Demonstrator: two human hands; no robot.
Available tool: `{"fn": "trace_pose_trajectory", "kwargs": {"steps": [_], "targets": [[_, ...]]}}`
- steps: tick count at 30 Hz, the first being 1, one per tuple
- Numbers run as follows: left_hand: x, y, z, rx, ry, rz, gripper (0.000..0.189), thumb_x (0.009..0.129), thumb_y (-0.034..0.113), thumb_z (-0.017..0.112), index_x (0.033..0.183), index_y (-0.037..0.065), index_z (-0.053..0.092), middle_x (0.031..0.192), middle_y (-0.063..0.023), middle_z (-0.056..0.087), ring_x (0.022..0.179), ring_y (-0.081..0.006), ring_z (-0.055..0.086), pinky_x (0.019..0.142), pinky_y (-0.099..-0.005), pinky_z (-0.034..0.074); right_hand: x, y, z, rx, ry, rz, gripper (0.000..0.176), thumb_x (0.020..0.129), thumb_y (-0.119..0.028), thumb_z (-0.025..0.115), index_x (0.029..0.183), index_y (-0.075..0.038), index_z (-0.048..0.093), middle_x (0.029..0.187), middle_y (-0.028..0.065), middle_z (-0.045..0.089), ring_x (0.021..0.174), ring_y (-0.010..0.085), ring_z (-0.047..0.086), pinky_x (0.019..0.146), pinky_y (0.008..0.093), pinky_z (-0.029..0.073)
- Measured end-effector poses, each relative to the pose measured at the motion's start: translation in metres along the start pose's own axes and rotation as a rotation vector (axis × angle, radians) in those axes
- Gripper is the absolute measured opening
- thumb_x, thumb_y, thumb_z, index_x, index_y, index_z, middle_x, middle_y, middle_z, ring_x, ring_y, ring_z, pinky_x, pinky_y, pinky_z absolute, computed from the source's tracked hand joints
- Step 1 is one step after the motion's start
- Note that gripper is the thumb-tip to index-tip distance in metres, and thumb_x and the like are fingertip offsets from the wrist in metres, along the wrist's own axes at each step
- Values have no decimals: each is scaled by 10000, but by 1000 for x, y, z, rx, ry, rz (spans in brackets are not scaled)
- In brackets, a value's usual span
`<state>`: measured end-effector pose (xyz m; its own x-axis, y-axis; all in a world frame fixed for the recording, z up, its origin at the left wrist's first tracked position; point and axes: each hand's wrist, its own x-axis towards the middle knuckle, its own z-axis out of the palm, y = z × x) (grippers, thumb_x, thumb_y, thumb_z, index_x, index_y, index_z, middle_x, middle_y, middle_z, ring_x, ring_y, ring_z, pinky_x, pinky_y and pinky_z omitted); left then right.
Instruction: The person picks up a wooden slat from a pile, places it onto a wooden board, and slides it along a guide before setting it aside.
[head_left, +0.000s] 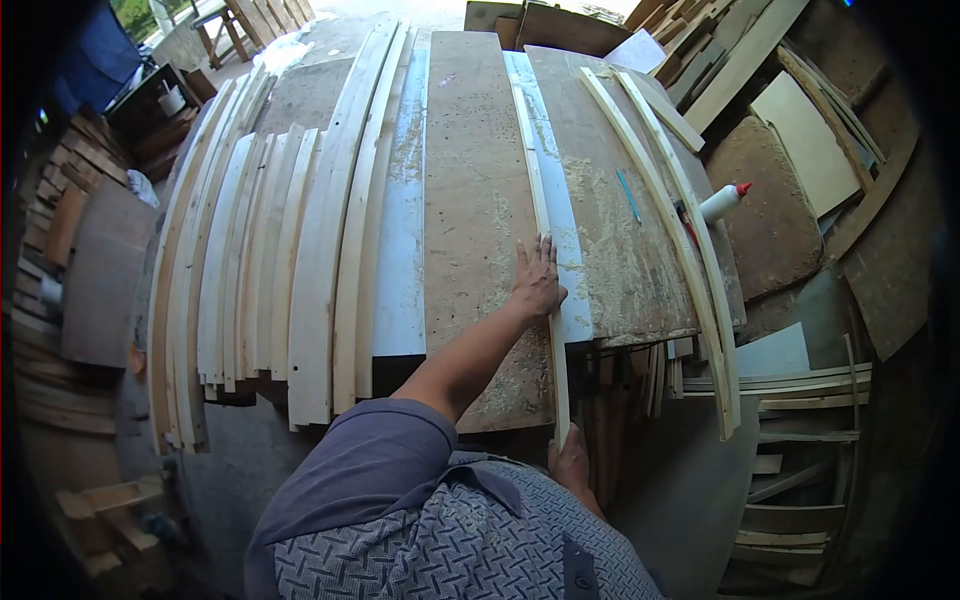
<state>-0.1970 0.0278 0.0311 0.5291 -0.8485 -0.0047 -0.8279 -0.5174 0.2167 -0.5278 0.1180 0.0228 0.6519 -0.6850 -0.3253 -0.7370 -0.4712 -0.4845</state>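
A long narrow wooden strip (pixel 533 170) runs lengthwise along the right edge of a brown board (pixel 465 200) on the workbench. My left hand (pixel 539 280) rests on this strip at about its middle, palm down with the fingers stretched forward and apart. Down at the strip's near end, beyond the bench edge, my right hand (pixel 570 462) is wrapped round the wood. Pale blue-white surfaces (pixel 405 200) with sawdust show on both sides of the brown board.
Many wooden strips (pixel 260 250) lie side by side on the left. Two long strips (pixel 650 170), a blue pencil (pixel 629 195) and a white glue bottle with a red cap (pixel 722 202) are on the right. Stacked boards (pixel 775 215) stand beyond.
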Motion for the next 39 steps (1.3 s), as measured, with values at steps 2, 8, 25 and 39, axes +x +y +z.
{"fn": "trace_pose_trajectory", "kwargs": {"steps": [2, 8, 25, 39], "targets": [[-2, 0, 0, -26, -3, 4, 885, 820, 407, 521, 1503, -85, 247, 1612, -214, 184, 1506, -375, 109, 1184, -613, 97, 0, -2, -3, -11, -61, 41, 533, 958, -229, 541, 1374, 46, 351, 1138, 388, 584, 1003, 523, 604, 828, 546, 503], [7, -3, 9, -5, 59, -14, 871, 840, 419, 507, 1508, -74, 247, 1613, -213, 177, 1507, -376, 101, 1187, -612, 68, 6, -11, -11, 117, 72, -88, 469, 980, -273, 510, 1328, 22, 400, 1133, 275, 547, 982, 512, 591, 826, 569, 492], [49, -22, 2, 11, 2, -36, 865, 892, 429, 512, 1546, -17, 165, 1639, -163, 108, 1515, -357, 69, 1176, -631, 73, 63, -1, -5, 96, 257, -301, 318, 947, -206, 564, 1155, 35, 575, 989, 179, 555, 891, 365, 555, 780, 455, 427], [114, -49, -13, 108, -145, -83, 871, 907, 442, 497, 1565, 27, 105, 1655, -116, 39, 1519, -339, 57, 1178, -629, 78, 124, -27, -15, 127, 319, -358, 320, 938, -203, 568, 1127, 55, 573, 954, 175, 551, 854, 349, 564, 757, 445, 429]]}}
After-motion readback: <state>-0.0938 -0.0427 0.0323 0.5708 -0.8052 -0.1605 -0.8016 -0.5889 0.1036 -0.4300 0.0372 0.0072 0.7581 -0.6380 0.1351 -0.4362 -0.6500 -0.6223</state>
